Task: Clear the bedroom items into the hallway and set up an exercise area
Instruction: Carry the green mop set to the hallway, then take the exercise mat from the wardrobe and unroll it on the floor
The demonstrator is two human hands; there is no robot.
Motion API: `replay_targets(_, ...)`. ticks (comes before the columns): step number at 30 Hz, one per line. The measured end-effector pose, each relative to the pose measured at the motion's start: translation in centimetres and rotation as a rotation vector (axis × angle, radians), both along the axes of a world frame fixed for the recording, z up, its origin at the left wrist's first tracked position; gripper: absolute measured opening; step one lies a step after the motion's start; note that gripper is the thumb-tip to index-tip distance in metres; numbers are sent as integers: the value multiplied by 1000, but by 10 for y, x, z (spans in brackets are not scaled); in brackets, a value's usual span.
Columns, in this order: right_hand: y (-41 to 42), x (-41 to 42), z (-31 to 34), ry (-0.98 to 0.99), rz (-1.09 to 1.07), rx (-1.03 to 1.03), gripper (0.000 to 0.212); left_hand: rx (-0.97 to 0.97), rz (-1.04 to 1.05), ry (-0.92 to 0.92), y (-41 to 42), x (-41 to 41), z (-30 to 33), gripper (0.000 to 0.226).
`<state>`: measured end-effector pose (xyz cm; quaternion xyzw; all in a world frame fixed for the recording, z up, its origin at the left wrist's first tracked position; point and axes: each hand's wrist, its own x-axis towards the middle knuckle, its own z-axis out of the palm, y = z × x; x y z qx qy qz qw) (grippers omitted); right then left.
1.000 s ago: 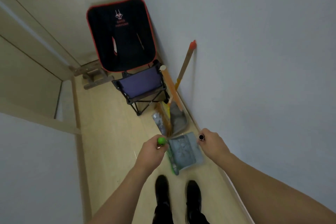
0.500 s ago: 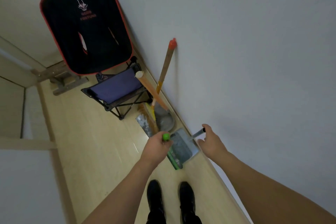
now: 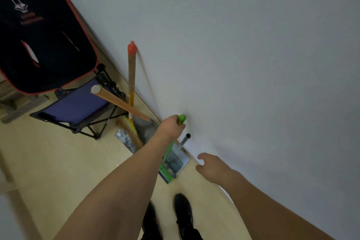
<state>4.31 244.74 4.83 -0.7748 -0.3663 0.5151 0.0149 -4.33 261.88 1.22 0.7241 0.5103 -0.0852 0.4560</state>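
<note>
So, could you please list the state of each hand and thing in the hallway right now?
Left hand: grips the green broom handle near its top.
Right hand: open, holding nothing.
Dustpan: on the floor by the wall, metal handle free.
Folding chair: unfolded, standing.
Orange-capped broom: upright, leaning on the wall.
Wooden pole: tilted toward the chair.
</note>
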Motion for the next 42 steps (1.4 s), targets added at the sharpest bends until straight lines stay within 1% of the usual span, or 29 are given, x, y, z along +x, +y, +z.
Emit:
replay_targets(4,-1,1,-6,23,-17,-33,47,10,-37,53,-2,18,-7,23)
replay_targets(6,2,1,-3,5,-8,-16,42,11,-20,70,-4,18,-8,26)
replay_targets(8,4,1,5,-12,20,-7,38,13,-8,87,-6,12,-2,36)
replay_targets(10,5,0,15,-27,46,-17,39,14,-17,101,-9,2,8,49)
replay_targets(12,6,-3,29,-43,75,-33,41,14,-26,109,-13,-16,23,54)
replay_targets(14,8,-11,42,-54,115,-50,42,36,-22,110,-20,-40,42,47)
replay_targets(16,11,-23,58,-65,164,-31,41,73,-14,96,-33,-68,64,29)
replay_targets(18,14,-33,67,-77,210,-13,39,112,6,111,-50,-91,82,20)
replay_targets(19,16,-44,73,-76,257,-2,37,120,46,123,-62,-109,93,22)
replay_targets(21,20,-60,78,-75,329,14,33,157,111,141,-83,-137,103,33)
replay_targets(24,26,-93,80,-79,455,77,31,200,251,185,-111,-188,116,40)
replay_targets(26,29,-127,79,-68,580,122,31,234,393,228,-134,-232,120,46)
replay_targets(28,27,-157,79,-75,691,134,34,242,513,241,-161,-268,120,51)
replay_targets(31,10,-212,87,-65,874,143,49,231,686,288,-219,-325,124,50)
replay_targets(34,-22,-275,100,-57,1073,158,54,228,854,329,-289,-375,131,49)
replay_targets(37,-61,-327,112,-59,1237,185,54,210,1006,337,-357,-409,134,49)
replay_targets(40,-114,-384,122,-61,1379,225,53,191,1179,346,-440,-441,142,49)
replay_targets(42,-167,-427,128,-57,1485,266,52,178,1300,366,-511,-465,145,48)
